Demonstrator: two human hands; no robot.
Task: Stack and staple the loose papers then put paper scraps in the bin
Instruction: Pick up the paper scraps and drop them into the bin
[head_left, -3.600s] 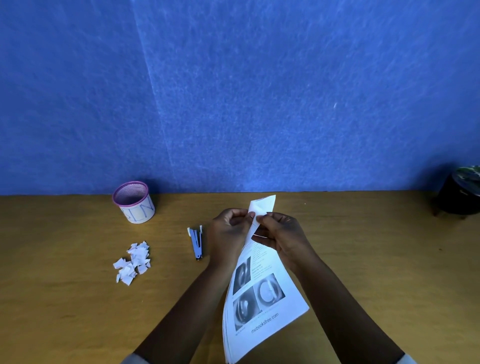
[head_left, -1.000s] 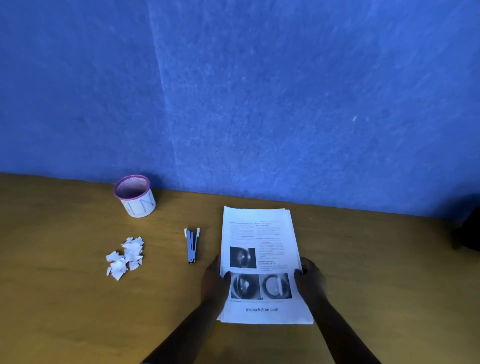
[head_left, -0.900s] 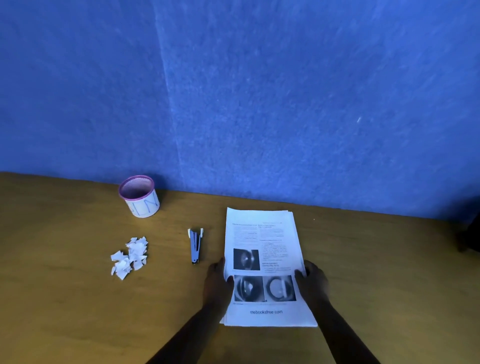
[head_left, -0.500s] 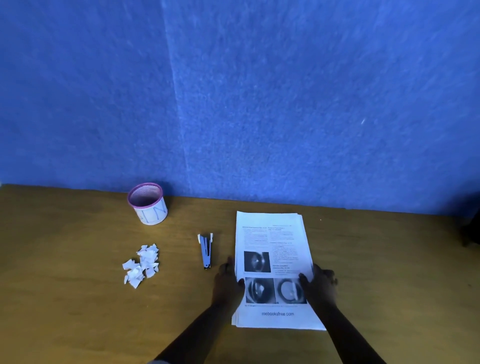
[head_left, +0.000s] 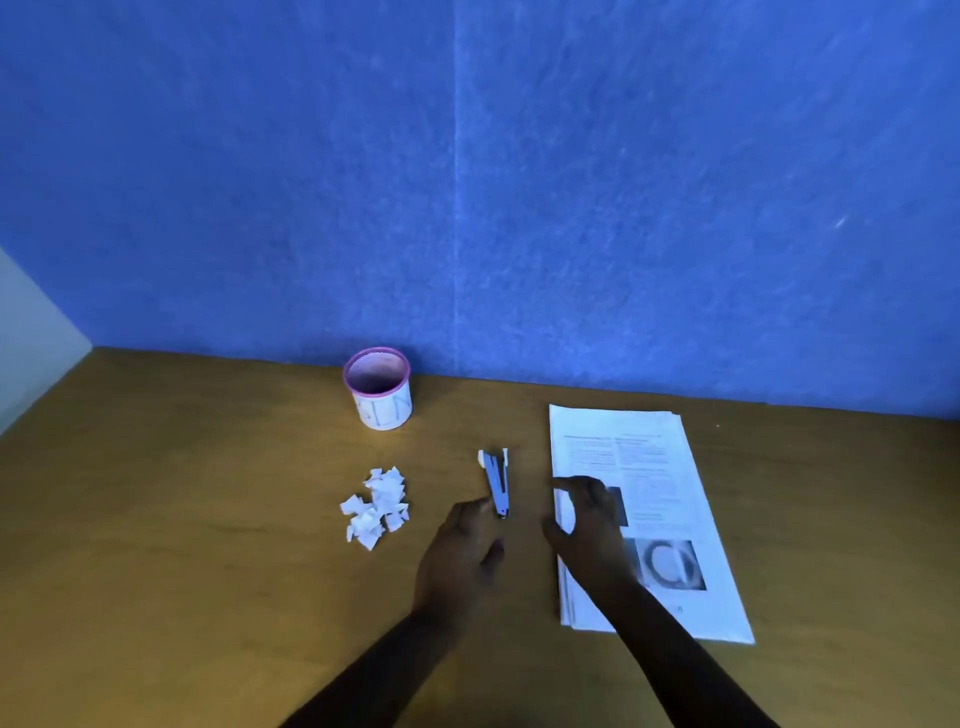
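While the wooden bench carries everything, the stack of printed papers lies flat at its right side. Over the stack's left edge hovers the right hand, fingers loosely curved, holding nothing. Its neighbour, the left hand, touches the stapler with relaxed fingers. Paper scraps sit heaped near the pink-rimmed bin.

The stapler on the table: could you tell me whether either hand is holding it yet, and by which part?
Not yet held. The left hand only touches the stapler at its near end with its fingertips; the right hand hovers open over the paper stack.
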